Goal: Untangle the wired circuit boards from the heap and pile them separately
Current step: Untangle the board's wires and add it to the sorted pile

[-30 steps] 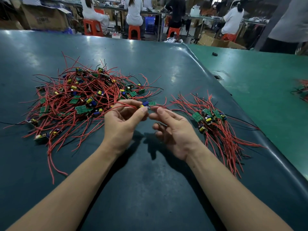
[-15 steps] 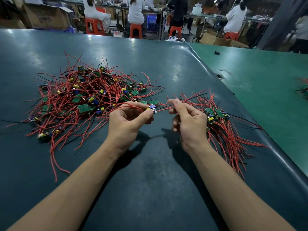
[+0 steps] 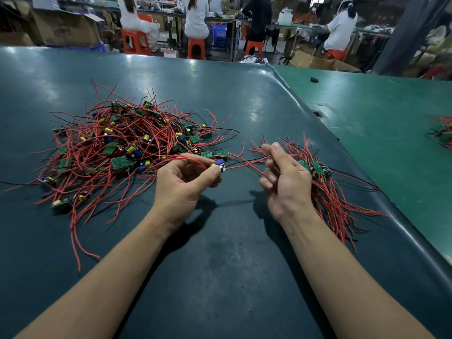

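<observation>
Head view: left hand raised just above the dark mat, thumb and forefinger pinching a small board with blue and yellow parts, other fingers curled loosely beneath. Red and black wires strung from that board across the gap to the right hand, gripped there between thumb and curled fingers. Left of the hands, the big heap of green boards and tangled red wires, spread wide over the mat, stray ends trailing toward the near and left sides. Behind and under the right hand, the smaller sorted pile, wires fanned toward the mat's right edge, some tips lying close to that raised rim. Open dark mat between the forearms and across the whole near side. Narrow open strip between heap and pile, crossed by the stretched wires. Beyond the rim, a lighter green table with a small black object and another red tangle at the far right border. Past the mat's far edge, seated people on orange stools and cardboard boxes.
</observation>
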Action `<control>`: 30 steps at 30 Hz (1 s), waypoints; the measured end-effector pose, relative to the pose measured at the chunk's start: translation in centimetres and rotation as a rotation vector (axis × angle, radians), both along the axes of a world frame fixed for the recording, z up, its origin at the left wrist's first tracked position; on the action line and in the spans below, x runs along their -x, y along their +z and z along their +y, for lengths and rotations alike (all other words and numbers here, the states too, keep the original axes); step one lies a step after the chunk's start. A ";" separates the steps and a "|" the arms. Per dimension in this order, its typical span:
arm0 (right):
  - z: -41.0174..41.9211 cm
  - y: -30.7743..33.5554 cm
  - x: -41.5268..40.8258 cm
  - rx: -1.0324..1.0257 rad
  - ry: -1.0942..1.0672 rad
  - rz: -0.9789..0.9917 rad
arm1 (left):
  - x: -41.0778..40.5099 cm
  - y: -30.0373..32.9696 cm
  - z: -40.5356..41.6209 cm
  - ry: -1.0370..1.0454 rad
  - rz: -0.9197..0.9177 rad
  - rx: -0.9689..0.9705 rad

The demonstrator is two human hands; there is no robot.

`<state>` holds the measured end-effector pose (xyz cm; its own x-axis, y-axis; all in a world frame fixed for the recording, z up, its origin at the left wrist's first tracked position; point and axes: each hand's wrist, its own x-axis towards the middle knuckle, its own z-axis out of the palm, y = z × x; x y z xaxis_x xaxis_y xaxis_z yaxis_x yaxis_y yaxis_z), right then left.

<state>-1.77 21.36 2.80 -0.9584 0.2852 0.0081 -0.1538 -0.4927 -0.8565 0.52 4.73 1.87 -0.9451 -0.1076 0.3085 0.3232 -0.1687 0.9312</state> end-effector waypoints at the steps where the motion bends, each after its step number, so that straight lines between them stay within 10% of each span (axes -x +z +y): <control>1: 0.0 -0.1 0.0 -0.036 -0.044 0.018 | 0.1 0.0 -0.1 0.003 0.000 -0.001; 10: 0.0 0.2 0.0 0.143 0.070 -0.080 | 0.1 -0.2 -0.2 -0.079 -0.039 0.007; 18: -1.9 -0.8 -1.3 -0.213 0.336 -0.094 | 0.2 -0.4 -0.4 -0.042 -0.048 -0.037; 30: -0.3 0.3 -0.1 0.020 0.055 -0.024 | 0.2 -0.2 -0.2 -0.008 -0.023 -0.021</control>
